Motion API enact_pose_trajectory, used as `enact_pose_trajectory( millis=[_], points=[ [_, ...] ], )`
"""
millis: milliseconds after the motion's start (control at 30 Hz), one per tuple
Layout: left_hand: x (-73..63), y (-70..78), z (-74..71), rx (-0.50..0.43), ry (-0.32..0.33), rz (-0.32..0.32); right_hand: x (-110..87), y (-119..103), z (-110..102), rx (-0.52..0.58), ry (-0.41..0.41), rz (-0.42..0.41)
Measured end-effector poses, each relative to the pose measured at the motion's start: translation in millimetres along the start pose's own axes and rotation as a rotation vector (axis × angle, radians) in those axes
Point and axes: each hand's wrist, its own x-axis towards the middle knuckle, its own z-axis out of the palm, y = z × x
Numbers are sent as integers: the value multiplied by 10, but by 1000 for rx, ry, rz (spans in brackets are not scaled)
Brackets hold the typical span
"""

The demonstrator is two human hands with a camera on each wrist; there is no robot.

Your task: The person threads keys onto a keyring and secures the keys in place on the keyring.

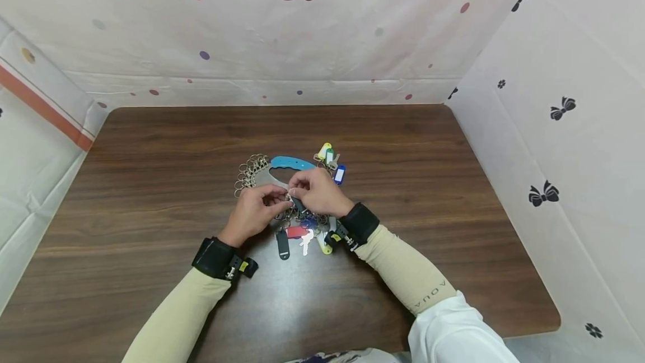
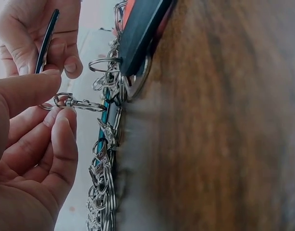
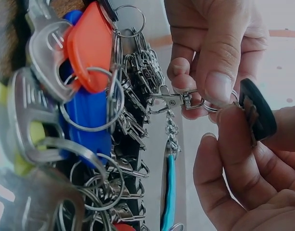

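In the head view a metal key holder with a blue handle (image 1: pixel 292 163) lies on the table, its rim hung with several clasps and rings. My left hand (image 1: pixel 259 209) pinches a split ring joined to a swivel clasp (image 2: pixel 80 104); the clasp's other end meets the holder's rim. Between the thumb and fingers of my right hand (image 1: pixel 319 190) is a dark key tag (image 3: pixel 258 110), right beside that ring. Close to both hands hang more tags, among them an orange tag (image 3: pixel 92 48) and a blue tag (image 3: pixel 90 120).
At the holder's near edge lie a black tag (image 1: pixel 283 244), a red tag (image 1: pixel 297 232) and a silver key (image 1: pixel 306 241). Past the right hand are a yellow tag (image 1: pixel 324 150) and another blue tag (image 1: pixel 340 174). Patterned white cloth (image 1: pixel 252 32) stands behind the brown table (image 1: pixel 176 150).
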Motion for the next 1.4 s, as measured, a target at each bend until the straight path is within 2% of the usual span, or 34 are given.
enact_pose_trajectory(
  millis=[300, 567, 900, 1133, 1400],
  points=[
    [2, 9, 4, -22, 22, 15, -6, -26, 27, 15, 21, 18],
    [-11, 12, -15, -17, 8, 24, 0, -28, 19, 12, 5, 1],
    [-9, 2, -21, 3, -8, -7, -9, -35, 8, 10, -10, 4],
    [-2, -1, -15, -39, -8, -25, 7, -16, 39, 14, 7, 1],
    [-2, -4, -27, -43, -2, -17, 14, -5, 63, 24, 21, -11]
  ],
)
